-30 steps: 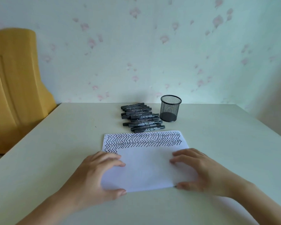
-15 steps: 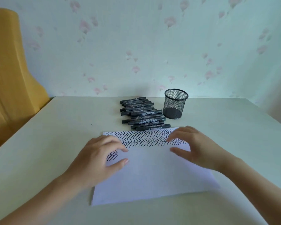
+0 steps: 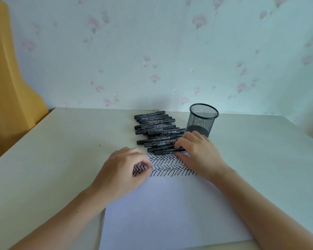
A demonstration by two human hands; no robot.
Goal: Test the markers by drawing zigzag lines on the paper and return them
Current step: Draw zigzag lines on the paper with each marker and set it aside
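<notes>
A white sheet of paper lies in front of me, with rows of black zigzag lines across its far end. Just beyond it, several black markers lie side by side in a pile. My right hand reaches over the paper's far edge. Its fingertips and thumb close round the right end of the nearest marker. My left hand rests on the paper's far left corner with fingers loosely bent and holds nothing. An empty black mesh pen cup stands right of the pile.
The pale table runs back to a flowered wall. A yellow chair back stands at the table's left side. Bare tabletop lies left and right of the paper.
My right hand has moved forward from the paper to the nearest marker. The left hand slid up to the paper's far left corner. The camera tilted down and nearer.
</notes>
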